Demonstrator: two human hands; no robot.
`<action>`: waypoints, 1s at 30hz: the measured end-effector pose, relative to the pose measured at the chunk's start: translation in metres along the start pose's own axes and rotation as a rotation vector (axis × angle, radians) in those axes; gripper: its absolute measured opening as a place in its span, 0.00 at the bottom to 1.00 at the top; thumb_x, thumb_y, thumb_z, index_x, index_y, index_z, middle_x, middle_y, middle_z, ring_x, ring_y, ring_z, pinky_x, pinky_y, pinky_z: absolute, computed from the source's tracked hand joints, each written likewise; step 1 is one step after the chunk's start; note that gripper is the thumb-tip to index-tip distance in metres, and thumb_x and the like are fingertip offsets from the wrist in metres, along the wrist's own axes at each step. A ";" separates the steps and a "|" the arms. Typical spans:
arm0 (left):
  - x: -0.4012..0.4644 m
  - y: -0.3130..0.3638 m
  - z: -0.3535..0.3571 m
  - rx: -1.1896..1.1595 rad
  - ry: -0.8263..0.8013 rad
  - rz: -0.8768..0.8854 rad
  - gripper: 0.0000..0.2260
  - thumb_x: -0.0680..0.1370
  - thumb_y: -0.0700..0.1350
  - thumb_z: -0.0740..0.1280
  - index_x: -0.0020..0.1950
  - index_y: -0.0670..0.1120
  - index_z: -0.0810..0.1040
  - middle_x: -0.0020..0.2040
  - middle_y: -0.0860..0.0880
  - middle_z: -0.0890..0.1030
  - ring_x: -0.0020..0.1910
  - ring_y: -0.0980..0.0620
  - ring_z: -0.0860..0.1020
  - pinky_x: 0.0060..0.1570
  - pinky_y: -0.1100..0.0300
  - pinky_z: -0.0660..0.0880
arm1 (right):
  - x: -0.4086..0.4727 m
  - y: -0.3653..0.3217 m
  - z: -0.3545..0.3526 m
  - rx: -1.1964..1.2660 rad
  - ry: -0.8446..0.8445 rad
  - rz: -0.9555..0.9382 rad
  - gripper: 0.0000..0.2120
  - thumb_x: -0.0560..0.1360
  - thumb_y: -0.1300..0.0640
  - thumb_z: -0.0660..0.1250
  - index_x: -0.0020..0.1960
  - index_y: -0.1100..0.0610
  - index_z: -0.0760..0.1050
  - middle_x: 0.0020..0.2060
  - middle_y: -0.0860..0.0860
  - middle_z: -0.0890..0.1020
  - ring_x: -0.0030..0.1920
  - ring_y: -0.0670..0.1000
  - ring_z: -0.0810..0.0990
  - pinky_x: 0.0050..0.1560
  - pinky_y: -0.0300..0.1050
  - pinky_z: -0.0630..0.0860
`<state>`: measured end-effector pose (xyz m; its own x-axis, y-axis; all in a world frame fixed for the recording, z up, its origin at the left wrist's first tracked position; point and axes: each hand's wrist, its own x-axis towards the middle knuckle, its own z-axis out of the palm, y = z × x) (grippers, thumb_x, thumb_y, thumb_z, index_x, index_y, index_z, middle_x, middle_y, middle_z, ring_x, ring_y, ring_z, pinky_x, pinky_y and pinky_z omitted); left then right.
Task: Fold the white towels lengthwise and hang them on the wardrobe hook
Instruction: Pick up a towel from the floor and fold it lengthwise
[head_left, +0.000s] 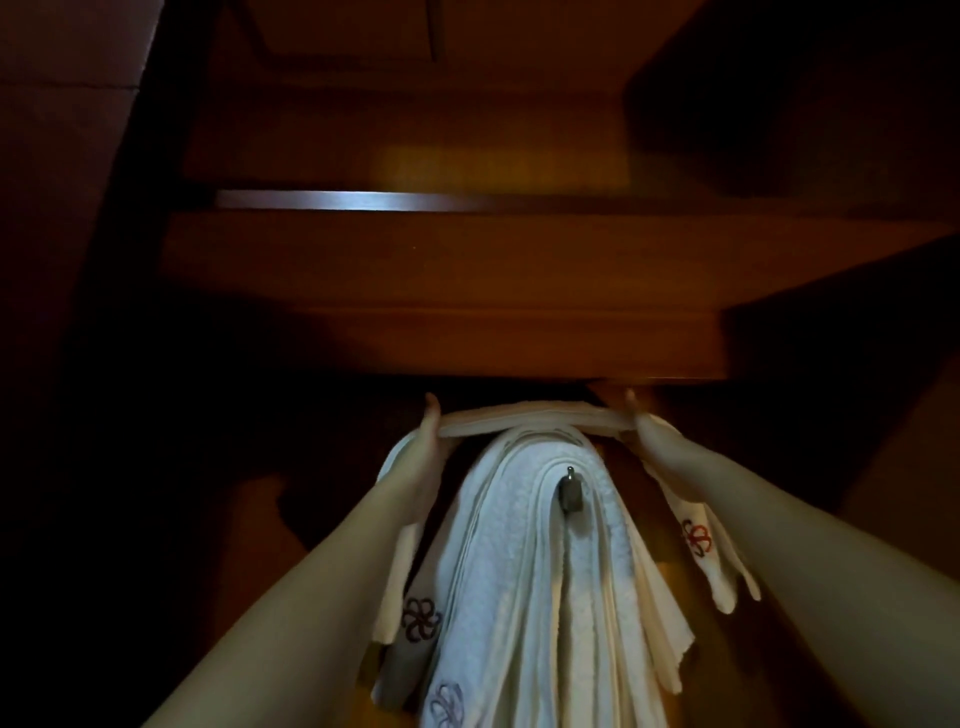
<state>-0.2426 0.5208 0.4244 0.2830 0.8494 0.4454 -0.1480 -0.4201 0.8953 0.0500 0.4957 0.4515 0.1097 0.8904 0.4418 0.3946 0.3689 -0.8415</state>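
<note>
Several white towels (524, 582) hang folded over a small metal hook (570, 493) on the dark wooden wardrobe. A folded white towel (530, 418) with flower embroidery on its ends is stretched flat just above the hanging pile. My left hand (423, 447) grips its left part and my right hand (654, 441) grips its right part. Its ends droop down on both sides past my wrists. The fingers of both hands are hidden behind the cloth.
A wooden shelf edge (467, 343) juts out right above my hands. Higher up a metal rail (363, 200) catches the light. The wardrobe's sides are in deep shadow.
</note>
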 end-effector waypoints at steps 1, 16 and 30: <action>-0.001 -0.008 0.000 0.003 0.013 0.004 0.45 0.71 0.78 0.44 0.79 0.52 0.65 0.77 0.51 0.67 0.76 0.54 0.65 0.74 0.56 0.56 | 0.000 0.008 0.003 -0.023 -0.005 0.012 0.51 0.65 0.17 0.43 0.79 0.43 0.61 0.79 0.53 0.61 0.79 0.58 0.58 0.77 0.66 0.53; 0.021 -0.027 -0.001 -0.150 0.155 0.053 0.40 0.76 0.76 0.43 0.76 0.51 0.68 0.69 0.50 0.77 0.66 0.53 0.75 0.65 0.58 0.67 | 0.013 0.018 0.019 0.061 0.004 0.001 0.56 0.58 0.14 0.46 0.76 0.45 0.67 0.74 0.54 0.71 0.74 0.60 0.67 0.76 0.64 0.59; -0.021 -0.109 -0.003 -0.161 0.084 -0.066 0.45 0.63 0.81 0.48 0.66 0.54 0.78 0.59 0.46 0.85 0.57 0.50 0.83 0.50 0.57 0.80 | -0.028 0.098 0.026 -0.087 -0.109 0.070 0.45 0.60 0.12 0.44 0.70 0.30 0.67 0.73 0.51 0.72 0.71 0.54 0.70 0.72 0.56 0.63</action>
<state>-0.2357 0.5497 0.3178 0.2177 0.9000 0.3776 -0.2830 -0.3120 0.9070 0.0621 0.5140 0.3491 0.0420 0.9386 0.3424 0.4673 0.2844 -0.8371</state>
